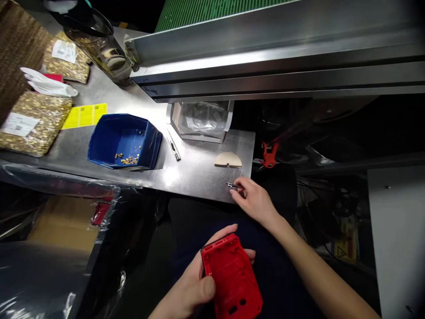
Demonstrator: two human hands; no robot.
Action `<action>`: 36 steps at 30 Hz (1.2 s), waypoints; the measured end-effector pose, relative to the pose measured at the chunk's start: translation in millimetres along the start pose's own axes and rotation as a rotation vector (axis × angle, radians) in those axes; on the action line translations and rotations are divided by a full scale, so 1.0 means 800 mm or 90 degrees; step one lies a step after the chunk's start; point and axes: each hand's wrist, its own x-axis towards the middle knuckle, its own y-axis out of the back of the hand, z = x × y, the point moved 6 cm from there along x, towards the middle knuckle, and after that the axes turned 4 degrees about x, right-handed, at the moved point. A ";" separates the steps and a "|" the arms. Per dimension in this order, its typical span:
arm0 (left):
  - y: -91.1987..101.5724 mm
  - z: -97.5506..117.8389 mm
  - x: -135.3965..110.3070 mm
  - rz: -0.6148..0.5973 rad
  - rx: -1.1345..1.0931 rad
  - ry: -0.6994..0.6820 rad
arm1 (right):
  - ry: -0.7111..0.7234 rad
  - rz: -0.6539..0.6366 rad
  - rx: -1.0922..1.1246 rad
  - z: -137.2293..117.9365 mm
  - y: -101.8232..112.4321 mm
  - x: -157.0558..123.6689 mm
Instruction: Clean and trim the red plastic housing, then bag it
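My left hand (195, 274) is closed around a red plastic housing (234, 274), an open shell whose hollow inside faces me. The thumb presses on its near side edge and fingertips show beyond the far side. Over the table's front right corner, my right hand (254, 199) pinches a small dark metal tool (233, 185); its kind cannot be made out. Just beyond that hand, a beige half-round disc (228, 159) lies flat. A utility knife (173, 146) rests beside a blue bin (121, 124), which holds several small brass-coloured pieces (129, 159).
A light bin with a clear plastic liner (204, 117) stands under the metal rail (265, 57). Bags of brass pieces (40, 117), a white glove (49, 83) and yellow labels (86, 115) lie left. A red-orange clamp (270, 154) is right; a plastic-lined box (63, 221) stands lower left.
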 end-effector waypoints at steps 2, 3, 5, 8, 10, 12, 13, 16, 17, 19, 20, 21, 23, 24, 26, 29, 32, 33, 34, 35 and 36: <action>0.000 0.000 0.003 0.011 -0.007 0.008 | -0.015 0.010 0.067 -0.014 0.027 -0.021; -0.001 0.000 0.004 0.013 -0.006 0.012 | -0.016 0.006 0.111 -0.025 0.041 -0.034; -0.004 0.002 0.006 0.016 -0.001 0.008 | 0.004 -0.034 0.192 -0.054 0.061 -0.062; -0.006 0.004 0.009 0.043 0.004 0.000 | 0.066 -0.092 0.210 -0.096 0.070 -0.100; -0.008 0.002 0.011 0.051 0.012 0.008 | 0.117 -0.069 0.177 -0.115 0.068 -0.115; -0.009 0.000 0.013 0.052 0.018 0.015 | 0.162 -0.036 0.147 -0.124 0.061 -0.122; -0.010 0.000 0.014 0.053 0.021 0.014 | 0.177 -0.028 0.137 -0.126 0.056 -0.124; -0.010 -0.001 0.016 0.059 0.034 0.002 | 0.197 -0.031 0.112 -0.126 0.043 -0.125; -0.010 -0.001 0.016 0.063 0.042 -0.003 | 0.201 -0.038 0.106 -0.126 0.041 -0.125; -0.009 -0.002 0.015 0.071 0.060 -0.007 | 0.212 -0.052 0.099 -0.126 0.039 -0.125; -0.008 -0.002 0.015 0.075 0.068 -0.007 | 0.221 -0.057 0.097 -0.127 0.039 -0.126; -0.008 -0.003 0.015 0.078 0.075 -0.006 | 0.230 -0.061 0.095 -0.128 0.039 -0.126; -0.009 -0.003 0.015 0.084 0.087 -0.002 | 0.246 -0.063 0.085 -0.129 0.039 -0.126; -0.010 -0.003 0.015 0.086 0.092 0.003 | 0.255 -0.057 0.080 -0.131 0.040 -0.127; -0.012 -0.002 0.016 0.092 0.095 0.014 | 0.274 -0.032 0.075 -0.134 0.043 -0.127; -0.017 0.000 0.016 0.093 0.090 0.034 | 0.301 0.007 0.072 -0.139 0.048 -0.128; -0.021 0.002 0.015 0.092 0.102 0.045 | 0.327 0.019 0.027 -0.144 0.052 -0.130; -0.021 0.002 0.015 0.093 0.111 0.043 | 0.338 0.022 0.008 -0.145 0.052 -0.132; -0.021 0.003 0.015 0.092 0.122 0.039 | 0.347 0.023 -0.007 -0.146 0.053 -0.133; -0.021 0.002 0.015 0.092 0.133 0.035 | 0.355 0.019 -0.016 -0.147 0.053 -0.135; -0.020 0.002 0.015 0.093 0.142 0.033 | 0.360 0.010 -0.020 -0.148 0.053 -0.136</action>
